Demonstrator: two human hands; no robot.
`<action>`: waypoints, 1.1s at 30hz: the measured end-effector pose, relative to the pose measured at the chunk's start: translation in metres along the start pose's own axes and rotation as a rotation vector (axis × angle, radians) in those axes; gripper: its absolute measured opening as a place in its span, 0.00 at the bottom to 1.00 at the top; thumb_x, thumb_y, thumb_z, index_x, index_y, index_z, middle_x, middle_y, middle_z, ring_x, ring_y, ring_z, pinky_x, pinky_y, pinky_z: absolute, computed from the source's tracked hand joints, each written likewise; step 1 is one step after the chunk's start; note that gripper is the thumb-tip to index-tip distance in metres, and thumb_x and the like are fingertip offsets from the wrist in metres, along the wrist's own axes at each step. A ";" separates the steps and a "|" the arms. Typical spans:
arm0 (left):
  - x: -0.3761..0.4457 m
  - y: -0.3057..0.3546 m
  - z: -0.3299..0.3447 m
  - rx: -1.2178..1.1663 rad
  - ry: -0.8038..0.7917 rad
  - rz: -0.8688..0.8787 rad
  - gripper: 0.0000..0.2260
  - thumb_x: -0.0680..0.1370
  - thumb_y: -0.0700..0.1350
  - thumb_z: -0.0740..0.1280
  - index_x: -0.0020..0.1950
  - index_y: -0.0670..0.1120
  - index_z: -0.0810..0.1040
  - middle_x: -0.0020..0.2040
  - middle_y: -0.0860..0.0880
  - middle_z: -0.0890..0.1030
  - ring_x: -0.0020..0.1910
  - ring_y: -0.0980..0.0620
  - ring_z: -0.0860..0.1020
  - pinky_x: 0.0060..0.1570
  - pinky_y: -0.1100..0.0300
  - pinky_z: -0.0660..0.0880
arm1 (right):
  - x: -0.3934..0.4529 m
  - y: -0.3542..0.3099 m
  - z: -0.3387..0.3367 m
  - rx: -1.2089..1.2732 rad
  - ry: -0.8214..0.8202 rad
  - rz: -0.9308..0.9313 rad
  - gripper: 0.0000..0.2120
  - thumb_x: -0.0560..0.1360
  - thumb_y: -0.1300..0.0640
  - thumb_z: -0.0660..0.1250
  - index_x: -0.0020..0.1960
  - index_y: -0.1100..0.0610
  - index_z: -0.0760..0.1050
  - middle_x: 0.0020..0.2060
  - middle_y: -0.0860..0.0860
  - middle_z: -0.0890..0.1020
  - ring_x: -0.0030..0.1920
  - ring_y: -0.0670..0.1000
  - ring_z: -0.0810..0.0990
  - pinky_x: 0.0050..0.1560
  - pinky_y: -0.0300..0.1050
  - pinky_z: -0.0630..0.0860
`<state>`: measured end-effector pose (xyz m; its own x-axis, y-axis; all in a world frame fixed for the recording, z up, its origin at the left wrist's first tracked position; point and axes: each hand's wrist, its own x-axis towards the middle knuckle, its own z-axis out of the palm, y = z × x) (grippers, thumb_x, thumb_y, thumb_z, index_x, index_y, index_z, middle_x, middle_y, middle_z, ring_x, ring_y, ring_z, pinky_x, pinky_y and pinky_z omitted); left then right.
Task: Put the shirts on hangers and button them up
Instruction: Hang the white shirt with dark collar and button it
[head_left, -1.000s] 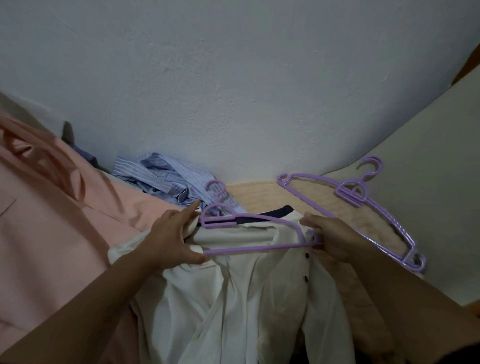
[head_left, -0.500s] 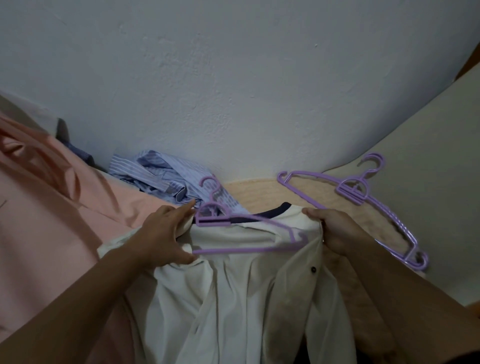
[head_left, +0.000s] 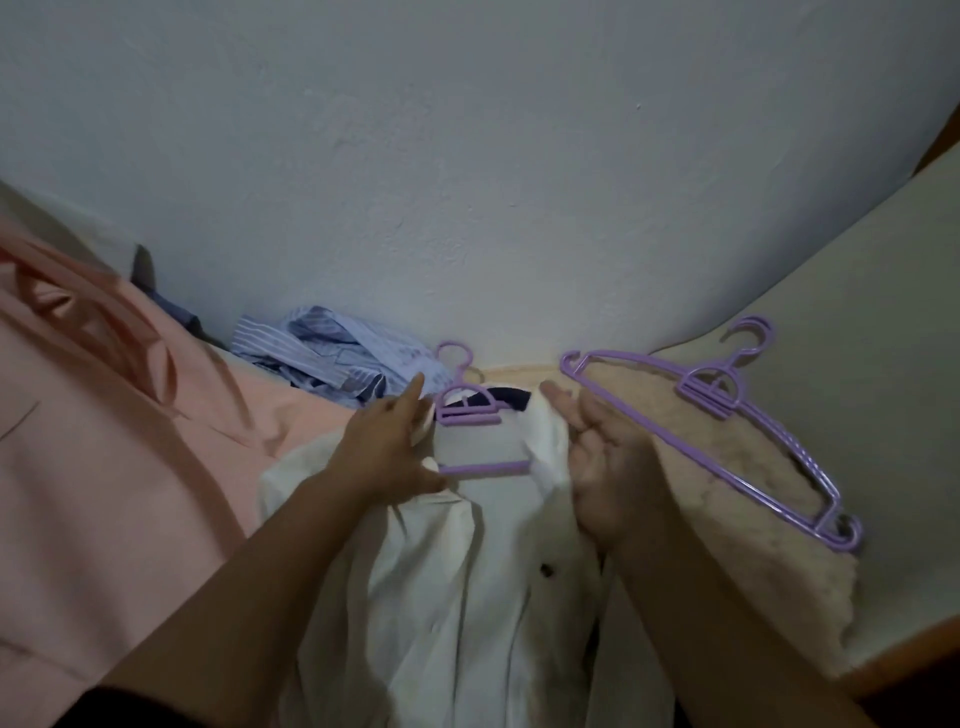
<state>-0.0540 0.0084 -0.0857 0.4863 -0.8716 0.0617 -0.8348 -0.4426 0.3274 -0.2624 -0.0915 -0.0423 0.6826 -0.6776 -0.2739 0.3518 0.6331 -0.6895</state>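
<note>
A white shirt (head_left: 467, 597) with dark buttons lies front-open in the middle. A purple hanger (head_left: 467, 413) sits inside its neck, with the hook pointing toward the wall and the lower bar showing between the collar sides. The hanger's right arm is hidden under the shirt's right shoulder. My left hand (head_left: 384, 452) grips the shirt's left shoulder over the hanger's left end, thumb by the lower bar. My right hand (head_left: 597, 467) lies with fingers straight against the shirt's right shoulder and holds nothing.
Spare purple hangers (head_left: 727, 431) lie stacked on a fluffy beige blanket (head_left: 753, 545) to the right. A crumpled blue striped shirt (head_left: 332, 358) sits by the wall (head_left: 467, 182). A peach shirt (head_left: 104, 467) spreads across the left.
My right hand pulled the shirt's right shoulder over the hanger's right arm, then let go and straightened its fingers. My left hand kept its grip.
</note>
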 end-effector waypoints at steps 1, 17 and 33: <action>0.000 0.004 0.004 0.044 0.015 0.026 0.49 0.66 0.56 0.76 0.79 0.50 0.50 0.76 0.46 0.62 0.73 0.47 0.61 0.70 0.55 0.56 | -0.005 0.014 0.001 0.074 0.023 0.044 0.14 0.81 0.55 0.57 0.61 0.60 0.74 0.48 0.42 0.82 0.48 0.36 0.81 0.50 0.32 0.76; -0.140 0.079 0.112 -0.999 0.340 -0.447 0.19 0.76 0.40 0.68 0.56 0.62 0.68 0.58 0.55 0.76 0.58 0.54 0.76 0.52 0.66 0.73 | -0.041 0.097 -0.054 -0.025 0.033 0.314 0.15 0.69 0.57 0.62 0.54 0.60 0.78 0.50 0.57 0.84 0.52 0.56 0.79 0.55 0.49 0.71; -0.151 0.085 0.077 -1.206 0.413 -0.683 0.15 0.75 0.51 0.70 0.58 0.46 0.82 0.52 0.54 0.84 0.52 0.62 0.80 0.56 0.62 0.76 | -0.056 0.099 -0.051 0.158 0.123 0.259 0.15 0.75 0.60 0.55 0.57 0.56 0.75 0.52 0.50 0.81 0.58 0.50 0.74 0.68 0.50 0.61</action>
<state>-0.2179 0.0867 -0.1395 0.9062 -0.3519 -0.2344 0.2070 -0.1143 0.9716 -0.2985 -0.0098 -0.1298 0.6835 -0.5202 -0.5121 0.2783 0.8343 -0.4760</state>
